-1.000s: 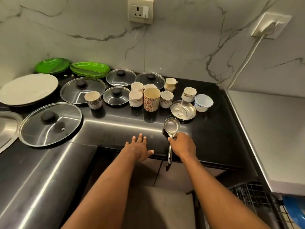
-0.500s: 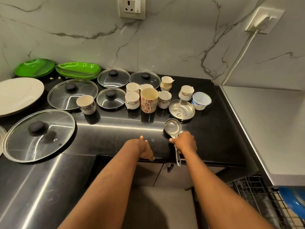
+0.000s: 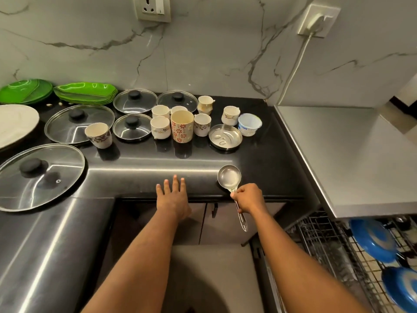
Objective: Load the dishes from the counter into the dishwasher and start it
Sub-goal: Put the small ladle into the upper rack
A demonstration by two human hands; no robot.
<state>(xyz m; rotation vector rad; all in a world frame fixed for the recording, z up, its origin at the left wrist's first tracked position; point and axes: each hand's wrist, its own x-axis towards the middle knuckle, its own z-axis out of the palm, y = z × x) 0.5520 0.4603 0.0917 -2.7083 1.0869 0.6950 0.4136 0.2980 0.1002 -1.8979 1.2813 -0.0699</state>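
My right hand grips the handle of a steel ladle, whose bowl is over the front edge of the black counter. My left hand is flat with straight fingers at the counter edge, holding nothing. Several cups stand in a cluster around a tall flowered mug. A small steel plate and a white tub sit to their right. The dishwasher rack is pulled out at lower right with blue plates in it.
Several glass lids with black knobs lie on the counter, the largest at the left front. Green plates and a white plate sit at the far left. A steel dishwasher top stands to the right. A cable hangs from a wall plug.
My right hand has lifted the ladle slightly and drawn it back toward the counter's edge. My left hand has straightened its fingers at the edge. The view has shifted right, showing more of the rack.
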